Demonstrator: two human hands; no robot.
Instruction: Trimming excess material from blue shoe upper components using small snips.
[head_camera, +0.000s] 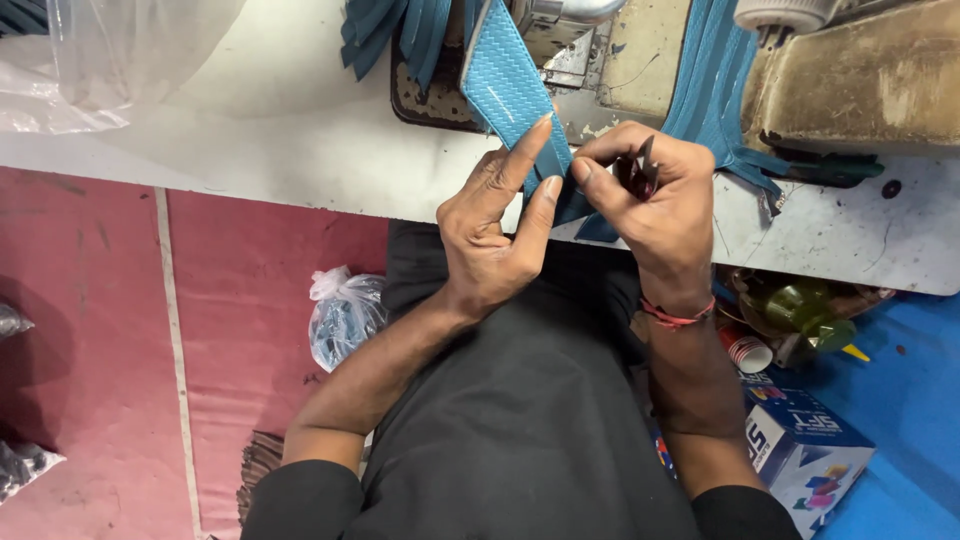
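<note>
Your teal woven strap (508, 85) sits top centre of frame, running from the sewing machine (850, 85) down to your hands at the table edge (300, 170). Your left hand (495, 225) pinches the strap's lower end between thumb and forefingers. Your right hand (650, 195) is closed around small dark snips (638, 172), tips at the strap end. My read: stitching on this piece looks done and trimming is in progress. More teal strips (400, 35) lie top left of centre and a bundle (715, 90) hangs right of the strap, state unclear.

Packaging: clear plastic bag (90, 60) far upper left; knotted clear bag (343, 315) with bluish contents on the pink floor, left of centre; white-and-blue printed carton (800, 450) lower right; striped paper cup (745, 350) above it.
</note>
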